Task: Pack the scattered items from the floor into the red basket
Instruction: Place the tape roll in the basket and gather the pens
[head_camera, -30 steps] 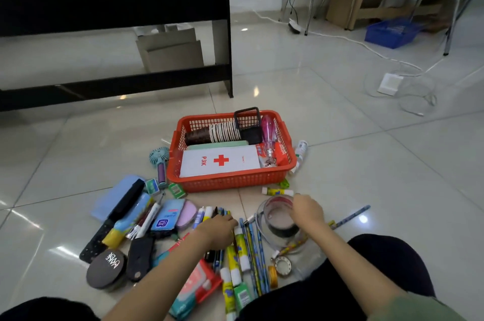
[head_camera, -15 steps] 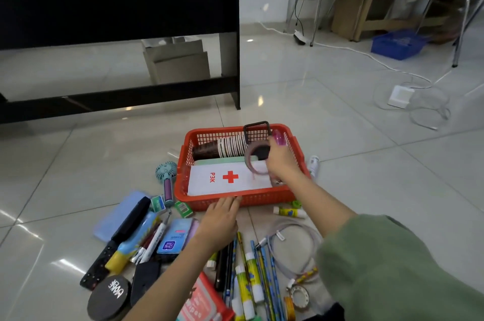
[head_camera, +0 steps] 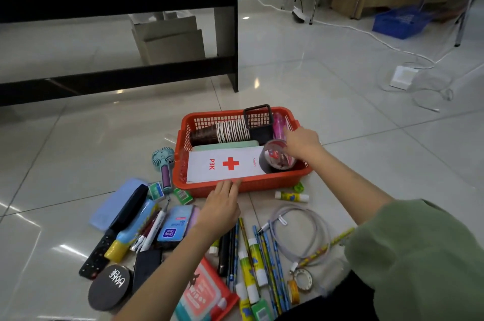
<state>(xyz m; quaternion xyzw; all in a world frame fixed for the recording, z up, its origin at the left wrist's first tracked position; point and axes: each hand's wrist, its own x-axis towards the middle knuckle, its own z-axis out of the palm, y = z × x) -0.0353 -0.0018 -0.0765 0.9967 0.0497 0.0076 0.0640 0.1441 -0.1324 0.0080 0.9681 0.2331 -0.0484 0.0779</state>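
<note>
The red basket now holds one thing more: the roll of wide clear tape, which a second ago lay on the floor among the pencils, sits inside at the basket's right end, beside the white first-aid box. The right hand hovers over the roll with its fingers loosely spread — touching it or just letting go, I cannot tell which. The left hand, earlier down among the pens, has come forward; its straight fingers lie together against the basket's near rim, seemingly steadying it.

So one more item is packed, though most of the scatter — case, remote, pencils, glue sticks, cable — still lies on the floor (a good deal left, by my reckoning).

Readable writing: the box says "P3K" beside a red cross; the round black compact reads "MAKE"; the red wipes pack shows part of "Wipes".
</note>
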